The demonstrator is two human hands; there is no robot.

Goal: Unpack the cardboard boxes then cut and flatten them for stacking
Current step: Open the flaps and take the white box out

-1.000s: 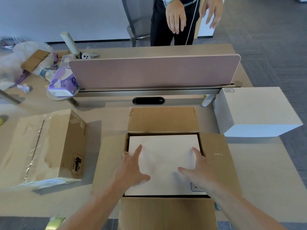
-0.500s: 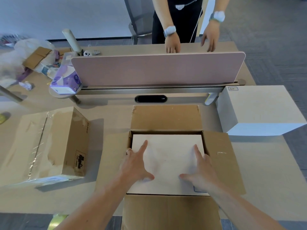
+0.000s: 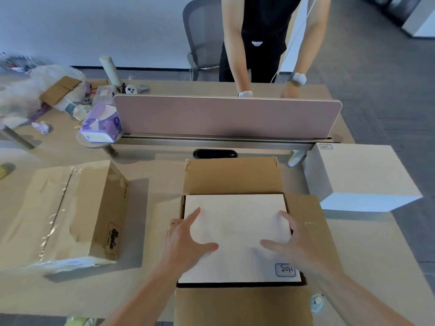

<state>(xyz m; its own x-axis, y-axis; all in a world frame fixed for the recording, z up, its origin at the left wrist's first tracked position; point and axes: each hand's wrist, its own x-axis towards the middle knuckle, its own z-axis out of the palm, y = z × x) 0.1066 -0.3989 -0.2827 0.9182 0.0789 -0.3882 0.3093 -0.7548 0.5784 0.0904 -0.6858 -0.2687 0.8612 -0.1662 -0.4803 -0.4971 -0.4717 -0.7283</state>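
Cardboard taped box (image 3: 70, 215) at left, closed. Open box (image 3: 233, 175) centre, flaps out, white inner box (image 3: 235, 222) seated inside. Left hand (image 3: 186, 238) flat on its left edge, fingers spread; right hand (image 3: 296, 243) likewise at the right edge. Second white box (image 3: 360, 170) far right.

We see open cardboard box (image 3: 231, 176) lower centre, flaps spread; white inner box (image 3: 235, 220) fills it; our left hand (image 3: 186, 241) and right hand (image 3: 296, 245) lie spread on its top; taped carton (image 3: 70, 215) at left; second white box (image 3: 362, 172) at right; pink divider (image 3: 226, 116) across upper centre, person (image 3: 259, 31) behind.
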